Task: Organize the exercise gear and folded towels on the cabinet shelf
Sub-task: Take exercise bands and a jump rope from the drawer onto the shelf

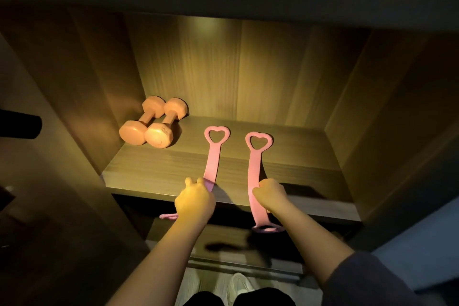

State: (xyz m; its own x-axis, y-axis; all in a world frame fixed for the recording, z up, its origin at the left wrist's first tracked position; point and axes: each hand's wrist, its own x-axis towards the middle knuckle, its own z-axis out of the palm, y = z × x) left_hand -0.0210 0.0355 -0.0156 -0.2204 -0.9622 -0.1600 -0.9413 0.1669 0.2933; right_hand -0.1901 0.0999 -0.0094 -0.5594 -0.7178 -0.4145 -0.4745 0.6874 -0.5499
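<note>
Bare forearms reach up from below toward the wooden cabinet shelf, which glows under a warm light. Two pink bands lie on it side by side, slightly apart, their heart-shaped loops toward the back. The right band runs forward over the shelf's front edge, its other loop hanging below. The left band ends in the fist, a bit of it poking out beside the wrist. Two orange dumbbells sit touching in the back left corner. The left hand is curled round its band at the shelf edge. The right hand grips its band in a closed fist. A white shoe shows on the floor.
</note>
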